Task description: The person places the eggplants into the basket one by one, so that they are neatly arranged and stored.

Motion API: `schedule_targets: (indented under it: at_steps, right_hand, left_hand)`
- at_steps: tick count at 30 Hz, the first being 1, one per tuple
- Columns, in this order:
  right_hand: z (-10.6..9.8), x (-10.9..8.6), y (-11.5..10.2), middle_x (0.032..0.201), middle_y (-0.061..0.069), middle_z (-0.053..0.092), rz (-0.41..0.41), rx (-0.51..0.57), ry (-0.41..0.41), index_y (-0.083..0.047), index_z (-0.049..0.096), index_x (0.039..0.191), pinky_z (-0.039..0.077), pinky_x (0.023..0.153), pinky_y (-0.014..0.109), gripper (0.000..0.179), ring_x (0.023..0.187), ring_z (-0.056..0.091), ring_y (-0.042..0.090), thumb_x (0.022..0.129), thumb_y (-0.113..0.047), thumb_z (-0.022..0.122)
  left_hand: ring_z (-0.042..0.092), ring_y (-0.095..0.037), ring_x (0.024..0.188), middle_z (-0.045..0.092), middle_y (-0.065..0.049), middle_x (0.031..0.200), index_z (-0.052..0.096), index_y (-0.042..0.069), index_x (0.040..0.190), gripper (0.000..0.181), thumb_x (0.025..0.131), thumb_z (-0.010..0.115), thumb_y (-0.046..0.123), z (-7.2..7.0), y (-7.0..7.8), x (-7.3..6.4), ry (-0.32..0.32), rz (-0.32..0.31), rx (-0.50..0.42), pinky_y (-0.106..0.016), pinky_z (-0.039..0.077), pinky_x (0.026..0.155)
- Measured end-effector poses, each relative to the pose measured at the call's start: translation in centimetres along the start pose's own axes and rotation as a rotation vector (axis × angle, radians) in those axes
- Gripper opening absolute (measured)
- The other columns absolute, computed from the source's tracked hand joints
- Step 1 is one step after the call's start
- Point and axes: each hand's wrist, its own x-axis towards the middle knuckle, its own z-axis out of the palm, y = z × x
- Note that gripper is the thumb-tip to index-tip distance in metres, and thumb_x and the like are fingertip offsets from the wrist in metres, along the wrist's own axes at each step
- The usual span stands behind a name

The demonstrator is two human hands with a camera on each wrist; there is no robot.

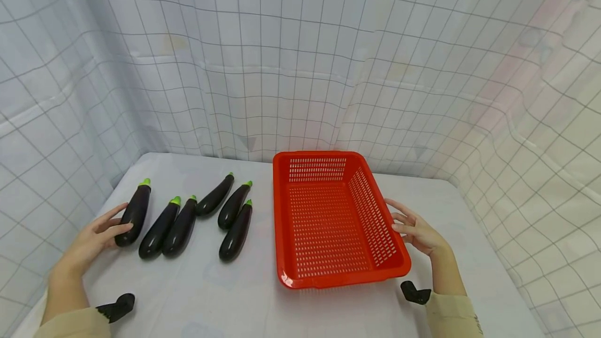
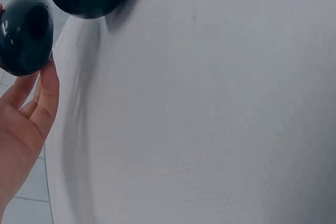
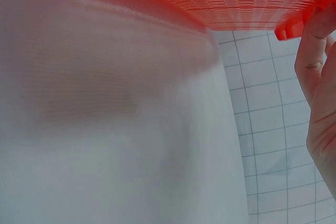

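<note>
At the far left, my left hand (image 1: 96,239) grips a dark purple eggplant (image 1: 136,210) with a bright green cap, thumb on its near side and fingers on the other. In the left wrist view, this eggplant (image 2: 26,35) shows its rounded end between the fingers. More eggplants lie just right of it, a close pair (image 1: 180,228) nearest. A red perforated plastic basket (image 1: 277,223) stands at right of centre with nothing in it. My right hand (image 1: 418,231) touches its right rim with loosely bent fingers. The right wrist view shows fingers (image 3: 312,59) at the rim from below.
Beyond the pair, three eggplants (image 1: 235,228) lie between it and the basket. White cloth covers the table (image 1: 211,296). A white curtain (image 1: 310,67) with a dark grid surrounds the back and sides. Black straps (image 1: 415,293) show at both wrists.
</note>
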Motion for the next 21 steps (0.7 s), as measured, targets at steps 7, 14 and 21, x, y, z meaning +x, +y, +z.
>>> schedule_targets:
  at_steps: [7, 14, 21]
  right_hand:
    - [0.0, 0.0, 0.0, 0.119, 0.005, 0.056, -0.016, 0.005, -0.017, -0.008, 0.012, 0.147, 0.052, 0.075, 0.039, 0.062, 0.101, 0.059, 0.019, 0.093, 0.005, 0.041]
    - [0.0, 0.0, 0.1, 0.117, 0.005, 0.057, -0.006, 0.004, -0.013, -0.009, 0.016, 0.146, 0.052, 0.075, 0.039, 0.062, 0.100, 0.059, 0.020, 0.093, 0.005, 0.042]
    - [-0.2, -0.1, 0.1, 0.118, 0.006, 0.056, -0.010, 0.017, -0.022, -0.008, 0.015, 0.146, 0.052, 0.075, 0.038, 0.062, 0.100, 0.059, 0.020, 0.092, 0.006, 0.042]
  left_hand:
    - [0.051, 0.008, 0.087, 0.037, 0.020, 0.110, 0.024, 0.032, 0.145, 0.060, 0.094, 0.052, 0.020, 0.7, 1.5, 0.9, -0.012, 0.050, -0.148, -0.014, 0.044, 0.070]
    - [0.048, 0.013, 0.090, 0.038, 0.017, 0.113, 0.025, 0.028, 0.145, 0.059, 0.094, 0.051, 0.014, 1.8, 2.6, 2.0, -0.015, 0.098, -0.155, -0.015, 0.045, 0.070]
    - [0.046, 0.012, 0.095, 0.033, -0.008, 0.129, 0.023, 0.028, 0.146, 0.060, 0.094, 0.052, 0.024, 2.7, 4.2, 2.9, -0.017, 0.108, -0.082, -0.014, 0.046, 0.072]
